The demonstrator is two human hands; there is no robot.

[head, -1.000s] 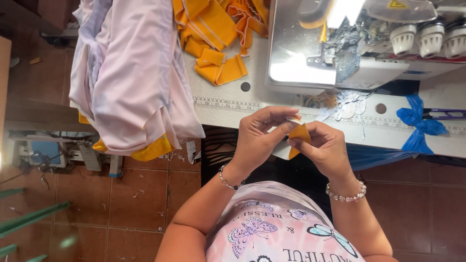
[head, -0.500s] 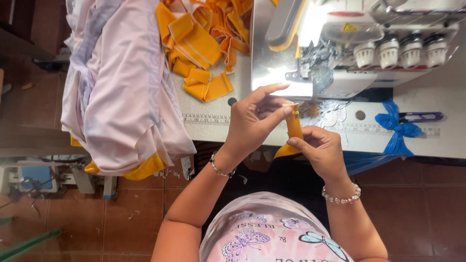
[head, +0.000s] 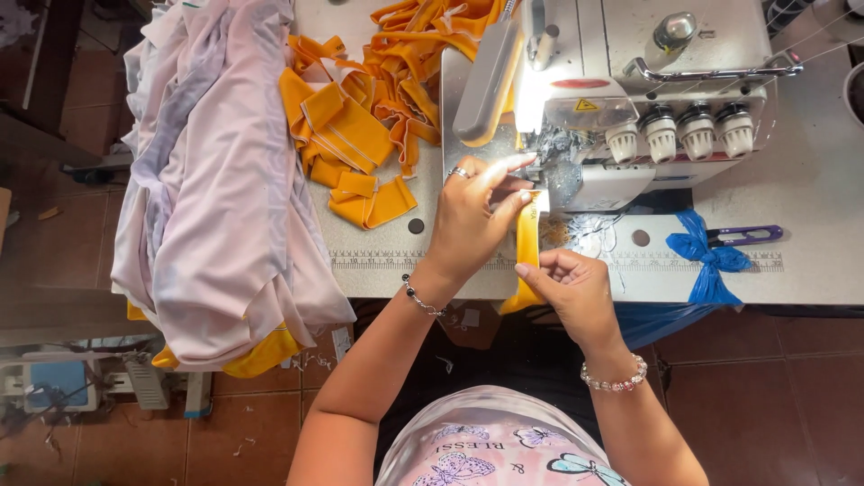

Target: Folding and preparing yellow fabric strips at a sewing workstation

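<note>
A folded orange fabric strip (head: 527, 247) stretches between both hands, running from the table edge up to the needle area of the grey-white sewing machine (head: 630, 81). My left hand (head: 472, 216) pinches the strip's upper end right by the presser foot, fingers extended toward the lit needle area. My right hand (head: 569, 286) grips the lower end near the table's front edge. Each wrist wears a bracelet, and the left hand a ring.
A heap of orange strips (head: 378, 99) lies on the grey table (head: 810, 198) left of the machine. A pile of pale pink garments (head: 216, 180) hangs over the table's left end. Purple snips (head: 747, 236) with a blue plastic bow (head: 706, 256) lie at the right.
Both hands have carried the orange strip from above the lap forward to the machine's needle area. The strip is now stretched lengthwise between them.
</note>
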